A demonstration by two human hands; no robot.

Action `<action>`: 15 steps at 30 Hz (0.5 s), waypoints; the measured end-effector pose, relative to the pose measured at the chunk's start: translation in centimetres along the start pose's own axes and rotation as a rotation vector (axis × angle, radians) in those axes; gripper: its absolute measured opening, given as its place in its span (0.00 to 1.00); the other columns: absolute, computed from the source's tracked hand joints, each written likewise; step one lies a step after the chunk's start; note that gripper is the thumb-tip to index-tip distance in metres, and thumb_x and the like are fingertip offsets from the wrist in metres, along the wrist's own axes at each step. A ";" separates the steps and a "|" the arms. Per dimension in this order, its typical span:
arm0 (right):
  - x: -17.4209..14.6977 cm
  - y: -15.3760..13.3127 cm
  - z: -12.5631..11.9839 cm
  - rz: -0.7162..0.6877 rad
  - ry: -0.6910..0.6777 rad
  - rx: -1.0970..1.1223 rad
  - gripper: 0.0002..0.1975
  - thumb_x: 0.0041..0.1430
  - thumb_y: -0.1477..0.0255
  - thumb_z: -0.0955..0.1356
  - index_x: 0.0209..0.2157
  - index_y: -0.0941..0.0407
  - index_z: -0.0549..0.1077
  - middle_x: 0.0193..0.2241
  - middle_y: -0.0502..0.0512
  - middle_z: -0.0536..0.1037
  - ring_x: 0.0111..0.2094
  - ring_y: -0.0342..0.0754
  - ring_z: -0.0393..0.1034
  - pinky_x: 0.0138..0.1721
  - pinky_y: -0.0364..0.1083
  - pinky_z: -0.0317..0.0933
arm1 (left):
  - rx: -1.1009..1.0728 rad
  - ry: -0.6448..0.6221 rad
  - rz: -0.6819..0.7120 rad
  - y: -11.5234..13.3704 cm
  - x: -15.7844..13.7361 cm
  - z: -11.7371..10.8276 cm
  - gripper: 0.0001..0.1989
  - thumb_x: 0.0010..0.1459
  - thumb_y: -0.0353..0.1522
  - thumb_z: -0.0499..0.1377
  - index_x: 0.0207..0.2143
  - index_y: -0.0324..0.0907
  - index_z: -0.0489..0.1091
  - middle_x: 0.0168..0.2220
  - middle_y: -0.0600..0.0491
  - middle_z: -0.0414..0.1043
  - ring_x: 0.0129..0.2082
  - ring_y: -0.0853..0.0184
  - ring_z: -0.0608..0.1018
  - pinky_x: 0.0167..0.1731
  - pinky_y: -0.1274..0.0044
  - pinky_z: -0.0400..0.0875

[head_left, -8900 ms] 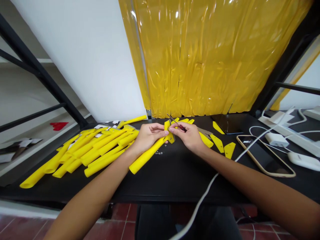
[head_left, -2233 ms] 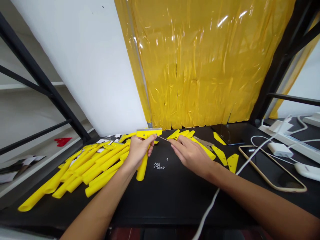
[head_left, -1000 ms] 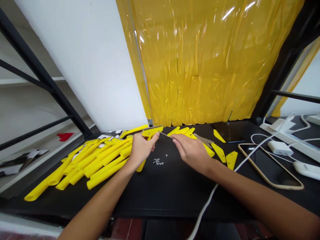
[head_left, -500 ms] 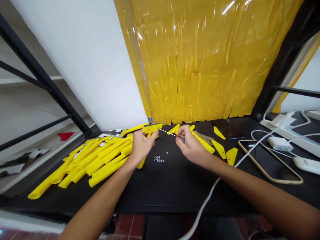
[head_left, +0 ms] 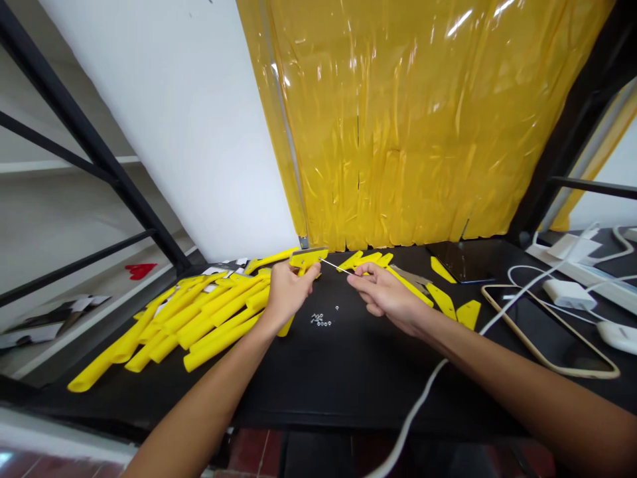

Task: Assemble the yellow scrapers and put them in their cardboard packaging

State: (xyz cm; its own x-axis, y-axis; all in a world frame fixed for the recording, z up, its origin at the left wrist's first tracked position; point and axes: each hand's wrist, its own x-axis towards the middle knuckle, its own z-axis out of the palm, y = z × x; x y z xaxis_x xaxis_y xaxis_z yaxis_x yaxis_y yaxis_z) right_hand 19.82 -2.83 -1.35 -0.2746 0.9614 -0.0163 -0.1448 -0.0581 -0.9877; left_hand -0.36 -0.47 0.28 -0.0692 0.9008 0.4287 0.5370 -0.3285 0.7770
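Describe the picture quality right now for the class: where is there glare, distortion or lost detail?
Head view: bright streaks of glare on the yellow curtain; head view: slanting black post at left, suggesting wide-angle distortion; head view: thin metal shaft catching light; head view: scattered metal bits too small to identify surely.

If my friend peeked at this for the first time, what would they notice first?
Probably the big, shiny yellow sheet at the back. Next, perhaps the heap of yellow tubes on the left of the black table. Then, near the middle, the yellow T-shaped piece the person holds, with a thin metal rod reaching to it.
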 end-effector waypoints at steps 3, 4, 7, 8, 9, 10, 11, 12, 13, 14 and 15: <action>0.1 0.1 -0.1 -0.053 0.048 0.000 0.12 0.59 0.66 0.71 0.38 0.53 0.64 0.24 0.41 0.59 0.18 0.36 0.45 0.17 0.39 0.39 | 0.014 -0.005 -0.009 -0.1 0.1 -0.1 0.22 0.56 0.40 0.62 0.14 0.41 0.64 0.12 0.54 0.65 0.13 0.72 0.68 0.17 0.80 0.62; 0.3 0.2 -0.2 -0.069 0.061 -0.025 0.11 0.59 0.65 0.70 0.37 0.54 0.65 0.24 0.42 0.61 0.18 0.36 0.47 0.18 0.40 0.41 | 0.015 -0.006 -0.011 0.0 0.1 -0.1 0.22 0.56 0.40 0.62 0.14 0.41 0.64 0.12 0.54 0.65 0.12 0.72 0.68 0.17 0.80 0.62; 0.6 0.5 -0.3 -0.071 0.050 -0.116 0.17 0.63 0.56 0.65 0.34 0.57 0.69 0.23 0.45 0.63 0.19 0.36 0.49 0.18 0.40 0.41 | 0.015 0.004 -0.014 0.2 0.1 -0.2 0.21 0.56 0.39 0.62 0.14 0.40 0.65 0.12 0.55 0.65 0.12 0.72 0.68 0.17 0.80 0.61; 0.6 0.6 -0.3 -0.056 0.040 -0.129 0.20 0.64 0.54 0.63 0.33 0.58 0.70 0.21 0.45 0.62 0.18 0.37 0.48 0.18 0.41 0.40 | 0.016 0.007 -0.013 0.2 0.1 -0.2 0.21 0.56 0.40 0.62 0.14 0.40 0.65 0.12 0.55 0.65 0.12 0.72 0.67 0.17 0.80 0.61; 0.6 0.6 -0.3 -0.036 0.033 -0.132 0.23 0.65 0.52 0.62 0.32 0.58 0.70 0.20 0.44 0.60 0.18 0.37 0.47 0.18 0.41 0.39 | 0.018 0.009 -0.011 0.3 0.1 -0.2 0.21 0.56 0.40 0.62 0.14 0.40 0.65 0.12 0.55 0.65 0.12 0.72 0.67 0.17 0.80 0.61; 0.6 0.6 -0.3 -0.016 0.028 -0.128 0.24 0.65 0.51 0.61 0.31 0.58 0.71 0.19 0.43 0.57 0.17 0.37 0.45 0.18 0.41 0.38 | 0.023 0.009 -0.008 0.3 0.1 -0.2 0.22 0.56 0.40 0.62 0.14 0.40 0.65 0.11 0.55 0.65 0.12 0.72 0.67 0.17 0.80 0.61; 0.5 0.5 -0.2 -0.001 0.028 -0.121 0.25 0.64 0.50 0.60 0.31 0.58 0.71 0.18 0.42 0.55 0.17 0.37 0.43 0.18 0.41 0.37 | 0.029 0.008 -0.008 0.3 0.0 -0.2 0.22 0.56 0.40 0.62 0.14 0.40 0.65 0.11 0.55 0.65 0.12 0.72 0.67 0.17 0.80 0.61; 0.4 0.4 -0.2 0.005 0.034 -0.116 0.25 0.64 0.49 0.61 0.31 0.57 0.71 0.19 0.42 0.54 0.17 0.37 0.43 0.18 0.41 0.36 | 0.036 0.007 -0.007 0.3 0.0 -0.2 0.22 0.56 0.40 0.62 0.14 0.40 0.65 0.11 0.55 0.65 0.12 0.72 0.68 0.17 0.80 0.61; 0.3 0.3 -0.1 0.007 0.045 -0.114 0.23 0.63 0.50 0.62 0.32 0.57 0.70 0.19 0.42 0.54 0.17 0.37 0.43 0.18 0.41 0.37 | 0.043 0.007 -0.006 0.3 0.0 -0.2 0.22 0.56 0.40 0.62 0.14 0.40 0.65 0.11 0.55 0.65 0.13 0.72 0.68 0.17 0.80 0.61; 0.3 0.2 -0.1 0.007 0.059 -0.117 0.21 0.62 0.51 0.63 0.33 0.56 0.69 0.20 0.42 0.56 0.17 0.37 0.45 0.18 0.41 0.37 | 0.052 0.008 -0.007 0.2 0.0 -0.2 0.22 0.56 0.41 0.62 0.13 0.40 0.65 0.11 0.55 0.65 0.13 0.71 0.68 0.17 0.80 0.61; 0.3 0.2 -0.1 -0.001 0.073 -0.126 0.19 0.61 0.52 0.65 0.34 0.55 0.68 0.21 0.43 0.58 0.18 0.38 0.47 0.18 0.41 0.38 | 0.060 0.009 -0.007 0.2 0.0 -0.2 0.23 0.57 0.41 0.61 0.13 0.40 0.65 0.11 0.55 0.65 0.13 0.71 0.68 0.17 0.80 0.61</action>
State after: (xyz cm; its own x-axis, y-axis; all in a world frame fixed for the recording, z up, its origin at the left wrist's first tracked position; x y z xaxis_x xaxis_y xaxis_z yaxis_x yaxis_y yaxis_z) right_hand 19.84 -2.55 -1.54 -0.2042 0.9787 -0.0220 -0.0238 -0.0274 -0.9993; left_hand -0.42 -0.59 0.46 -0.0806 0.9001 0.4281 0.5858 -0.3047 0.7510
